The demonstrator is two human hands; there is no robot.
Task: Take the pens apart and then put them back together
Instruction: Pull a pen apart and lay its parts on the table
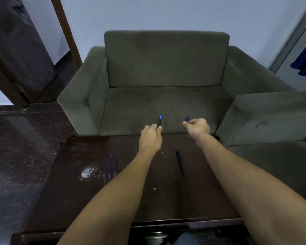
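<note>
My left hand [150, 137] grips a dark pen body [159, 121] upright, its blue tip pointing away from me. My right hand [197, 128] pinches the pen's dark cap [186, 119], held apart from the body, a short way to its right. Both hands hover over the far edge of the dark wooden table [78, 200]. On the table a dark pen [180, 163] lies lengthwise between my forearms. Two thin blue refills [113, 165] lie side by side left of my left arm.
A green armchair [166, 68] stands right behind the table. A second green seat [272, 117] is at the right. A shiny wet-looking spot [87, 172] marks the table near the refills. Dark floor lies to the left.
</note>
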